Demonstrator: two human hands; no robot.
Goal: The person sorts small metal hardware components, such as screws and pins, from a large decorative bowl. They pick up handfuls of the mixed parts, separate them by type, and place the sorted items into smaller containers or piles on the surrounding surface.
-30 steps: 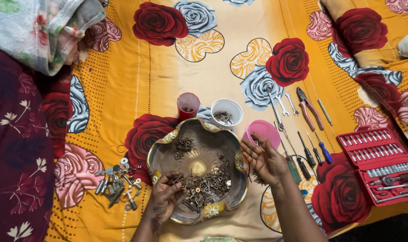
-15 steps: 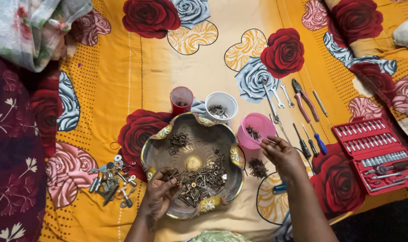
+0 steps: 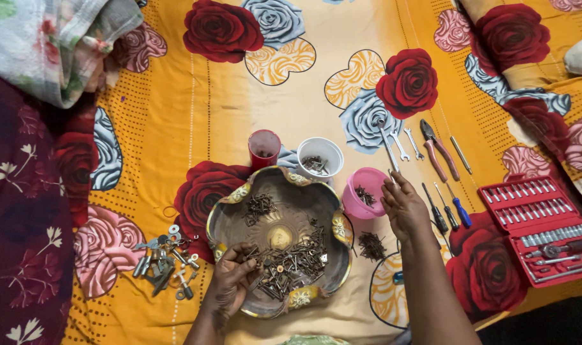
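Left hand [image 3: 232, 280] pinches screws in the metal tray [image 3: 230, 220] — right hand [image 3: 404, 207], loosely open, beside the pink cup [image 3: 353, 203].

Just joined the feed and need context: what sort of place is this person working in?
Probably a bedroom at home: the work is spread on a rose-print bedsheet, a folded blanket lies beside it, and a decorative tray holds the screws.

rose bedsheet [image 3: 240, 115] bearing tray [image 3: 230, 220], tools [image 3: 441, 156]

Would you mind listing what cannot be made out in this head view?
- Right hand: its back faces the camera, hiding whatever the fingers hold.
- Red cup: contents too dark to tell.
- Left hand: fingertips buried in the screw pile.
- Red socket case: pieces too small.
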